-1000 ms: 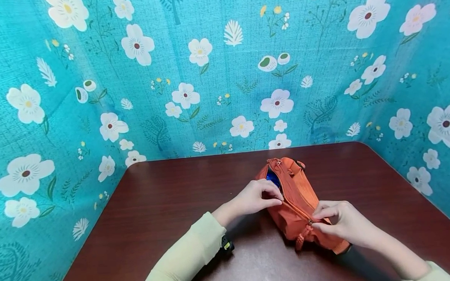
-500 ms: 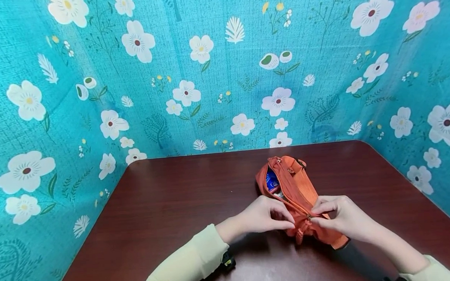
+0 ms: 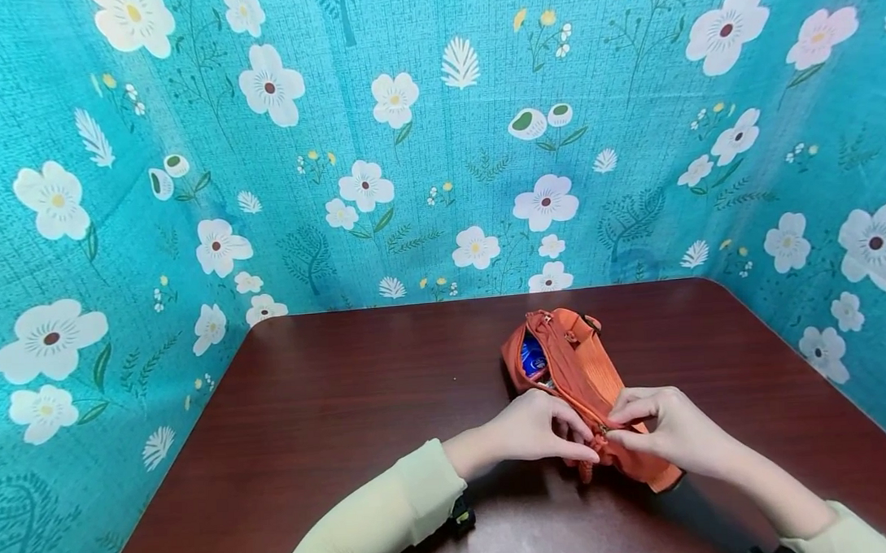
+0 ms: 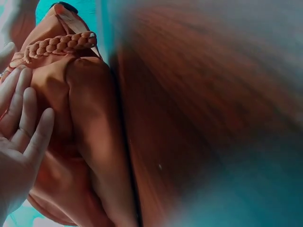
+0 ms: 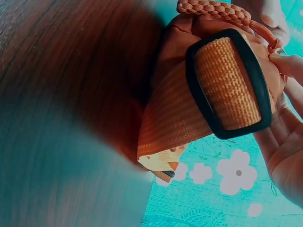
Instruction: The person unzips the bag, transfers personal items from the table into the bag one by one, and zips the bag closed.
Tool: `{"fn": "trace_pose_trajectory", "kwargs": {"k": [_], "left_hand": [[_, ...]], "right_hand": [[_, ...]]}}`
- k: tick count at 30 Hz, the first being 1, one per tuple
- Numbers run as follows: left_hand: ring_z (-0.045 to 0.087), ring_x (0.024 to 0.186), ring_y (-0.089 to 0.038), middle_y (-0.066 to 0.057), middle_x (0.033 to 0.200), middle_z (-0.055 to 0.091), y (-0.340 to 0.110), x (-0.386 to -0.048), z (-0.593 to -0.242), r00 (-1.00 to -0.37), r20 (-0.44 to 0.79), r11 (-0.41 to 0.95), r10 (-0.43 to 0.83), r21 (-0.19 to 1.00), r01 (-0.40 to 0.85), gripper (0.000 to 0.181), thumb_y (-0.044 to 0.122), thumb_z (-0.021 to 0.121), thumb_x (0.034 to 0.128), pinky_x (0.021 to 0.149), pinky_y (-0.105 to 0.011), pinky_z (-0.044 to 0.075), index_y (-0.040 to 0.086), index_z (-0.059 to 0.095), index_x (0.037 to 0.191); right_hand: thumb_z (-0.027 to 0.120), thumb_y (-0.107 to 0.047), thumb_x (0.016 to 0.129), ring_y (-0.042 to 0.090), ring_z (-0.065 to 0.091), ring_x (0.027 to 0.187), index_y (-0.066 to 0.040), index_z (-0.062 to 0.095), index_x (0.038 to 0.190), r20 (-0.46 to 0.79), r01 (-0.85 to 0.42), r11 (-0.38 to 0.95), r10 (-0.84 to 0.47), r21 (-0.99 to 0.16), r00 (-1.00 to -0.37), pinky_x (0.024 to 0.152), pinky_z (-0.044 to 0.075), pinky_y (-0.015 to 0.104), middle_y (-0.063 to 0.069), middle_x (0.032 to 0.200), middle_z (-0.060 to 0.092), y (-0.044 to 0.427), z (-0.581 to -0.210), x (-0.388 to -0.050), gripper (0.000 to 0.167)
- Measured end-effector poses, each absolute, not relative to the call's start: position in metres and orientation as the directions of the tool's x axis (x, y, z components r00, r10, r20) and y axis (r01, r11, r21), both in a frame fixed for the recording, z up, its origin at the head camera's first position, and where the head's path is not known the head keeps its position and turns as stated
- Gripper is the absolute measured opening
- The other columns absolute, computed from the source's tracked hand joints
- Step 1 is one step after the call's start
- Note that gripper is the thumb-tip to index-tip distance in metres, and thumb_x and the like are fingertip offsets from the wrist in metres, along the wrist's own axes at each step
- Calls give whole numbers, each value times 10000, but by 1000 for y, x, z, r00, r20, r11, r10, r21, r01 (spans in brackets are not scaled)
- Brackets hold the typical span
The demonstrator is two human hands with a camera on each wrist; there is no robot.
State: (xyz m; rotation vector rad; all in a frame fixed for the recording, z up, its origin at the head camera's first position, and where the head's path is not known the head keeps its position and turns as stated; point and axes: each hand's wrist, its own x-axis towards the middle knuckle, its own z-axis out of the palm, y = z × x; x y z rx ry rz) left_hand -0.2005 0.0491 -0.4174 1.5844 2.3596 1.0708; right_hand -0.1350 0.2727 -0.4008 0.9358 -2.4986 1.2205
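Observation:
An orange fabric pouch [image 3: 578, 361] lies slantwise on the table, its zipped mouth partly open. A blue packet [image 3: 532, 359] shows inside. My right hand [image 3: 671, 431] pinches the pouch's edge beside the near end of the zip. Close by, my left hand [image 3: 543, 427] has its thumb and forefinger bent at the zip slider, by the braided zipper pull [image 4: 61, 45]; whether they grip it is hidden. Its other fingers touch the pouch's side in the left wrist view. A webbing strap with a black buckle [image 5: 229, 85] appears at the pouch's end in the right wrist view.
The dark wooden table [image 3: 344, 377] carries the pouch on its right half. Behind and at both sides hangs a turquoise flowered cloth [image 3: 438, 146]. A black strapped device [image 3: 462, 516] sits at my left cuff.
My left hand has slid along the zip edge towards the near end, uncovering the blue packet. My right hand keeps its hold and has shifted only slightly.

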Motion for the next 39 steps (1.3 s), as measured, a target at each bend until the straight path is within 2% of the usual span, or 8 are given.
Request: {"fn": "trace_pose_trajectory", "kwargs": {"k": [6,11,15,23,28,30,34,39], "left_hand": [[497,612,152,249,681,627,53,-201,-418,-476,291,247,830,574,781,94,297,806,809,540,-94,430,209,773,807],[500,644,147,215,670,620,51,-204,-417,-445,295,227,845,556,799,65,250,787,825,598,-76,427,188,767,823],[515,631,128,197,666,604,47,-205,-415,-456,257,222,852,610,760,40,196,769,828,609,-94,449,164,744,826],[548,706,103,148,785,673,37,-213,-409,-429,274,168,861,643,748,48,165,720,890,664,-126,478,128,749,895],[518,496,40,130,778,673,30,-219,-402,-402,259,169,878,618,768,114,208,653,948,591,-141,474,139,743,953],[502,465,24,139,770,664,26,-221,-400,-403,256,176,879,611,772,121,214,643,954,579,-136,465,140,738,954],[581,583,-1,144,755,666,18,-230,-397,-437,255,177,862,656,733,122,202,644,954,586,-162,478,123,736,943],[558,490,-89,82,741,684,3,-250,-395,-545,260,215,797,721,658,102,164,653,947,445,-240,447,115,739,925]], "right_hand": [[788,36,766,81,558,685,-123,780,883,423,-607,446,-448,-658,-788,521,462,224,-38,812,656,273,-401,-135,198],[788,47,759,80,558,687,-125,779,879,429,-613,447,-450,-652,-784,523,461,222,-43,815,658,272,-402,-135,209],[794,46,751,72,551,682,-134,778,870,437,-623,452,-453,-638,-777,521,447,226,-57,806,653,273,-402,-135,216],[811,11,748,75,538,676,-144,777,861,432,-620,458,-454,-638,-779,513,437,216,-83,805,641,273,-401,-134,195],[823,13,731,80,527,647,-168,773,845,458,-647,450,-464,-616,-758,483,410,194,-102,792,632,272,-401,-134,219],[826,9,728,67,511,616,-193,770,838,468,-662,457,-473,-594,-747,462,385,181,-123,788,624,271,-401,-134,237],[825,-11,736,32,492,596,-240,769,834,453,-658,485,-480,-576,-751,448,370,184,-155,778,608,272,-401,-134,256],[813,-27,757,40,513,631,-249,773,834,407,-617,504,-471,-604,-783,473,406,212,-146,779,609,278,-399,-131,238]]}}
